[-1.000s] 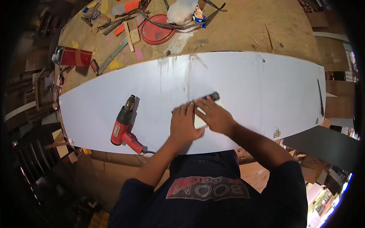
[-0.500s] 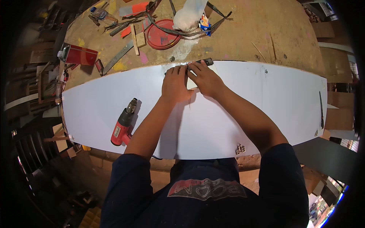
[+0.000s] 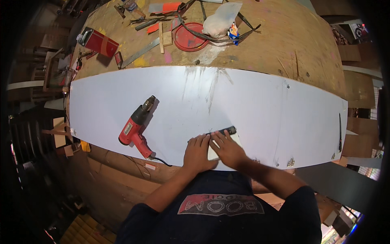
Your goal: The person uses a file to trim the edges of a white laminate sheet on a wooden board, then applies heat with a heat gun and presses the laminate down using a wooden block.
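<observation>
My left hand (image 3: 197,153) and my right hand (image 3: 229,151) lie side by side near the close edge of a long white panel (image 3: 252,105). Both press on a pale flat block (image 3: 212,154) with a black bar (image 3: 230,130) along its far side; fingers curl over the bar, and the hands cover most of the block, so its exact kind is hidden. Grey streaks mark the panel beyond the hands. To their left lies a red heat gun (image 3: 134,130), its dark nozzle pointing away and its cable running off the near edge.
Small metal fittings (image 3: 290,162) sit at the panel's near right, and a thin black strip (image 3: 340,132) at its right end. Behind, the wooden table (image 3: 268,32) carries a red tin (image 3: 100,42), a red round lid (image 3: 190,37), a steel ruler (image 3: 140,53) and a plastic bag (image 3: 221,20).
Both hands have drawn the block with the black bar from the panel's far edge toward me, near the close edge. Streaks now show where the hands were. The camera view has shifted slightly.
</observation>
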`<state>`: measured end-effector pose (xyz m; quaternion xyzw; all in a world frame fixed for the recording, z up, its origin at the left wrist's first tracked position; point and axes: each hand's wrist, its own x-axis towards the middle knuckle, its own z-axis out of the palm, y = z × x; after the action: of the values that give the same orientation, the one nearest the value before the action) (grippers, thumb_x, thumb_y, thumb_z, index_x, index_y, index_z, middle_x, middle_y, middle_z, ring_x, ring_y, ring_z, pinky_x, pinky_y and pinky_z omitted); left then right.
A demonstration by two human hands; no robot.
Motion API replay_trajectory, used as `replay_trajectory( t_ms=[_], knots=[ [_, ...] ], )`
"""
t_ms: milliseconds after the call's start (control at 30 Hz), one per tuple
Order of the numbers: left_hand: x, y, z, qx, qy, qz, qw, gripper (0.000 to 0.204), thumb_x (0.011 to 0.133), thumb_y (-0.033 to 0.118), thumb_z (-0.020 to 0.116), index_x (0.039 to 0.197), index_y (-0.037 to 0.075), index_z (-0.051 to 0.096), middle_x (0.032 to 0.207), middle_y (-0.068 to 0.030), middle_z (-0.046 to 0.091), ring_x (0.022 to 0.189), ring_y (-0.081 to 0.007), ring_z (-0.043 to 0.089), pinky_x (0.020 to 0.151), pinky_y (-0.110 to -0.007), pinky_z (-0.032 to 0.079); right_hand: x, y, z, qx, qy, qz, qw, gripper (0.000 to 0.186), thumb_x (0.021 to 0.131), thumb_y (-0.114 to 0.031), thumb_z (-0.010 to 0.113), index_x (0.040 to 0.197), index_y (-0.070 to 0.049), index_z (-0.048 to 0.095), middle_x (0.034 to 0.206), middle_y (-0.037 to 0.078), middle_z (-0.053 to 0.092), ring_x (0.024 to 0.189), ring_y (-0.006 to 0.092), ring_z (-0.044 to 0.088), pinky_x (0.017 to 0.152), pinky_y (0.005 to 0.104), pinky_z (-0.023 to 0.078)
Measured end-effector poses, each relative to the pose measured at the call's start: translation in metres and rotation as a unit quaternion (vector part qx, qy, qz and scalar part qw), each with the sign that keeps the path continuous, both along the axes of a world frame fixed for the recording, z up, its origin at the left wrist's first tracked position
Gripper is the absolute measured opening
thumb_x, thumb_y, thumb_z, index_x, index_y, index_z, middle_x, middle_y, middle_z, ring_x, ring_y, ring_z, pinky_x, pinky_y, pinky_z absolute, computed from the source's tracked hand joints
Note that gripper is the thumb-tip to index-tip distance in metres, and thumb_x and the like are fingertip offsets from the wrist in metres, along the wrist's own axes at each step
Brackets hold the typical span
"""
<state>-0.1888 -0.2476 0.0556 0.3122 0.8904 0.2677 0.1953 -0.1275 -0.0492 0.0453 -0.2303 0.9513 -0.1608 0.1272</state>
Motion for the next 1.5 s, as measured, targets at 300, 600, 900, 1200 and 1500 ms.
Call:
replay_trajectory(
  t_ms=[300,600,900,1200,1500],
  knots=[
    [-0.080,0.018,-0.008,0.077,0.072,0.045,0.993,0.089,0.066,0.030,0.085,0.141,-0.009,0.058,0.134,-0.0295,0.064,0.122,-0.0471,0.060,0.108,-0.053,0.050,-0.090,0.012,-0.016,-0.035,0.047,-0.034,0.998,0.057,0.098,-0.020,0.062,0.150,0.004,0.056,0.157,0.027,0.055,0.152,0.0418,0.046,0.127,0.0654,0.032],
    [-0.210,0.046,-0.025,0.046,0.120,0.022,0.991,0.092,0.061,0.033,0.092,0.141,0.000,0.060,0.131,-0.0221,0.068,0.123,-0.0422,0.063,0.106,-0.051,0.053,-0.212,0.032,-0.045,0.007,0.128,-0.065,0.990,0.058,0.095,-0.015,0.067,0.149,0.003,0.058,0.156,0.026,0.055,0.151,0.0407,0.047,0.126,0.0632,0.035],
    [-0.257,0.050,-0.021,0.070,0.122,-0.018,0.990,0.081,0.066,0.027,0.088,0.140,0.004,0.062,0.132,-0.0179,0.070,0.125,-0.0396,0.065,0.110,-0.051,0.053,-0.252,0.027,-0.049,0.046,0.159,-0.112,0.980,0.054,0.094,-0.016,0.069,0.145,-0.001,0.063,0.155,0.023,0.055,0.148,0.0368,0.050,0.124,0.0636,0.038],
    [-0.115,0.018,-0.055,0.082,0.186,0.032,0.979,0.094,0.092,0.033,0.076,0.163,-0.010,0.033,0.170,-0.0322,0.035,0.162,-0.0475,0.029,0.134,-0.062,0.017,-0.062,0.076,-0.034,0.008,0.119,-0.267,0.956,0.076,0.090,0.003,0.061,0.163,-0.010,0.050,0.162,0.020,0.051,0.157,0.0366,0.043,0.131,0.0579,0.029],
    [-0.175,0.093,-0.078,0.063,0.186,-0.029,0.980,0.070,0.107,0.032,0.056,0.162,-0.007,0.041,0.171,-0.0253,0.040,0.163,-0.0405,0.032,0.134,-0.056,0.022,0.090,0.169,-0.012,0.082,0.064,-0.531,0.841,0.091,0.090,-0.036,0.078,0.167,-0.005,0.040,0.166,0.026,0.042,0.160,0.0429,0.034,0.133,0.0599,0.022]
  ],
)
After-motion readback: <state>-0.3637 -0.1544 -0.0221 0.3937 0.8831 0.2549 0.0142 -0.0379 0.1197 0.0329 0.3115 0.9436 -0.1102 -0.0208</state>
